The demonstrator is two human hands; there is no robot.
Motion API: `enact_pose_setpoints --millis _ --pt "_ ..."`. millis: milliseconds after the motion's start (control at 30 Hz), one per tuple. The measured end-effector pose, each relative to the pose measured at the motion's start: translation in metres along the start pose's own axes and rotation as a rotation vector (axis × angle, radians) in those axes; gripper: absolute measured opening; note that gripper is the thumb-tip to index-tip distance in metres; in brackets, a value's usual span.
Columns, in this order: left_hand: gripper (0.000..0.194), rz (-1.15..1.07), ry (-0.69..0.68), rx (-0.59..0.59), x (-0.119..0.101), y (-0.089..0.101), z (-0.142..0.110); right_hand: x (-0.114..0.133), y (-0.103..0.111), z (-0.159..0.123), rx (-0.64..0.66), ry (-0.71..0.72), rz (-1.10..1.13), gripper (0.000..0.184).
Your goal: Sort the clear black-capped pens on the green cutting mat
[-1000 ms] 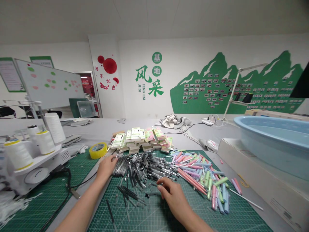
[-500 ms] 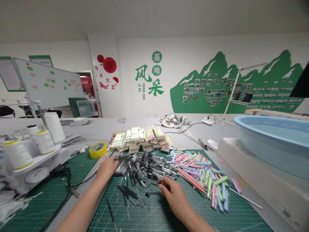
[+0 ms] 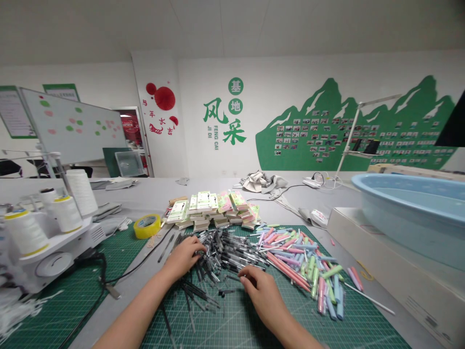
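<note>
My left hand (image 3: 185,257) reaches over the left side of a heap of black and clear pen parts (image 3: 236,249), its fingers apart and slightly bent among them. Nothing shows in its grasp. My right hand (image 3: 260,290) hovers low at the front of the heap, loosely curled with thumb and index finger apart, beside a short dark pen piece (image 3: 232,277). A small black part (image 3: 225,292) lies just left of it on the green cutting mat (image 3: 232,329). Several loose black pen tubes (image 3: 194,291) lie below my left hand, partly covered by the wrist.
Pastel pen barrels (image 3: 312,261) are piled on the right. Stacked small boxes (image 3: 210,208) stand behind the heap. Yellow tape (image 3: 147,226) and a sewing machine with thread cones (image 3: 54,242) are on the left. A blue basin (image 3: 410,213) rests on a white carton (image 3: 385,271) at right.
My left hand has moved right, from the heap's left edge to over the pen parts, leaving a few stray pieces where it was. My right hand has barely moved.
</note>
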State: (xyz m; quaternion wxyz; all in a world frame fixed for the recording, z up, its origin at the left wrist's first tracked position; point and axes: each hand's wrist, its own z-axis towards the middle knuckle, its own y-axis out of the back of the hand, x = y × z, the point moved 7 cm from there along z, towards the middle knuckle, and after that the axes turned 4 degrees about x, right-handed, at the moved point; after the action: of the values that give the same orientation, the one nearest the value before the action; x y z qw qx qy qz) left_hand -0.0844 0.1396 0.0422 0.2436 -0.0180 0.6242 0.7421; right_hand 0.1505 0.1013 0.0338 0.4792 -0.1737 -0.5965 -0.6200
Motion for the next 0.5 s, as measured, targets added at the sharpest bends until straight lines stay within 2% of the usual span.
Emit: enact_pose_setpoints --millis 267,500 --pt "0.018 0.039 -0.055 -0.029 -0.011 0.001 -0.002 -0.001 0.002 0.000 -0.019 0.013 -0.060 0.017" --pt "0.023 -0.026 -0.152 -0.007 -0.029 -0.004 -0.001 -0.005 0.004 0.000 -0.055 0.080 -0.367 0.031"
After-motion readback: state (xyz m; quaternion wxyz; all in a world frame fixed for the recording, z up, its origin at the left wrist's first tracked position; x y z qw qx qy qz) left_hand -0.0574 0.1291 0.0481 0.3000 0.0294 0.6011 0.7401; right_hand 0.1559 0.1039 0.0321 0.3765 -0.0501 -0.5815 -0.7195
